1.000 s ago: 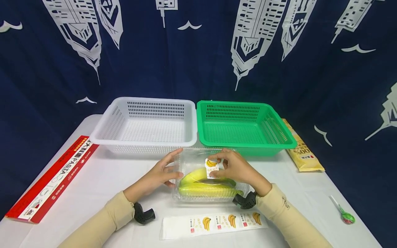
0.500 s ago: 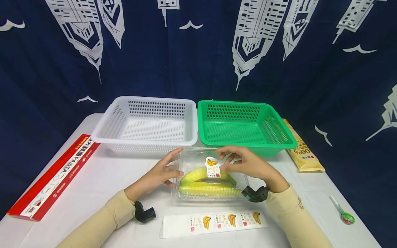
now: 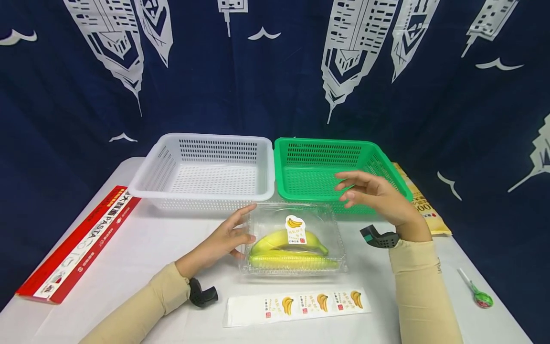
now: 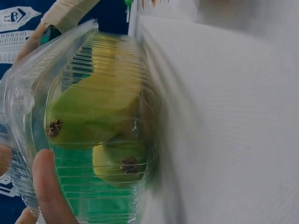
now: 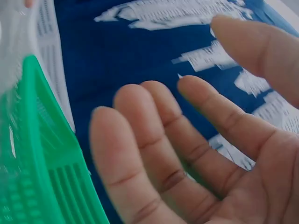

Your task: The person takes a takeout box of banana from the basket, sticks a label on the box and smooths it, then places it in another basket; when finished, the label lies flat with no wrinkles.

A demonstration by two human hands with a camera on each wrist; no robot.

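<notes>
A clear plastic clamshell box (image 3: 333,234) stands on the white table with its lid down and yellow-green bananas (image 3: 275,241) inside. On its lid sits a white label (image 3: 296,230) with a banana picture. My left hand (image 3: 223,239) rests against the box's left side, index finger at the far corner; the left wrist view shows the thumb (image 4: 49,186) laid against the ribbed wall. Raised over the green basket's front rim, my right hand (image 3: 382,196) holds nothing; its fingers (image 5: 163,149) are loosely bent. A strip of banana labels (image 3: 296,306) lies in front of the box.
Behind the box stand a white basket (image 3: 206,196) and a green basket (image 3: 301,196), side by side. A long red PASTA box (image 3: 81,246) lies at left. At right are a yellow packet (image 3: 431,220), partly behind my right hand, and a green lollipop (image 3: 482,298).
My right hand has let go of the label on the lid and moved up and right, over the green basket. My left hand has stayed against the box.
</notes>
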